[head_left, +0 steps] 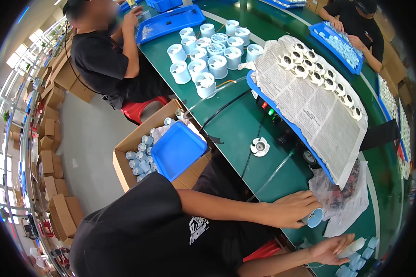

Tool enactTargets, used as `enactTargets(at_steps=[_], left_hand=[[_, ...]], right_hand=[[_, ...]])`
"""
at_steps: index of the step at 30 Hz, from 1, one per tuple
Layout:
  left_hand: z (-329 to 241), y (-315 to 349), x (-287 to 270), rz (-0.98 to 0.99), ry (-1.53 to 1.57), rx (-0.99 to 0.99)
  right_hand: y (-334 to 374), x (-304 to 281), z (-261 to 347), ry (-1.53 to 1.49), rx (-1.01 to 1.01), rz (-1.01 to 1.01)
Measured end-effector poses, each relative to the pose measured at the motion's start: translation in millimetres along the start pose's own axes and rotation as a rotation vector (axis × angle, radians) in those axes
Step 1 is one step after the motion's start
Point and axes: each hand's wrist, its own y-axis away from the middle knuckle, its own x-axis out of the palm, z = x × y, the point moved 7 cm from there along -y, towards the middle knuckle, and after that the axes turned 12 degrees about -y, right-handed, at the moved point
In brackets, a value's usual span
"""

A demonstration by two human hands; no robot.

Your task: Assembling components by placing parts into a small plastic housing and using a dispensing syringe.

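Observation:
My left hand [293, 210] is wrapped round a light blue plastic cup [315, 219] at the near edge of the green table. The cup lies tilted with its open mouth facing right; what is inside is too small to tell. Lower down, my right hand [330, 249] has its fingers and thumb around a whitish translucent squeeze bottle [351, 248]. Several more light blue cups [368, 253] stand close by the bottle, partly hidden behind it. A crumpled printed sheet [342, 194] lies just beyond my left hand.
A newspaper-covered blue tray [309, 124] bears rows of white parts with dark centres. One white part [260, 147] sits on the table. Light blue housings [217, 67] stand at the back. A carton [125, 161] of cups supports a blue tray [179, 150]. Two co-workers sit farther off.

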Motion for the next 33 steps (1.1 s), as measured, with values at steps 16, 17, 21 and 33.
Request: enactTargets(at_steps=[16,17,21,33], left_hand=[[1,-16,1,0.154,-0.135,-0.056],[1,-16,2,0.158,-0.13,-0.048],[-1,-16,7,0.185,-0.123,-0.045],[-1,-17,6,0.177,-0.125,-0.085]], right_hand=[[29,13,28,1.393,0.025,-0.2],[30,16,23,1.461,0.066,-0.183],[33,20,16,1.556,0.103,-0.237],[24,24,-1,1.675,0.186,-0.274]])
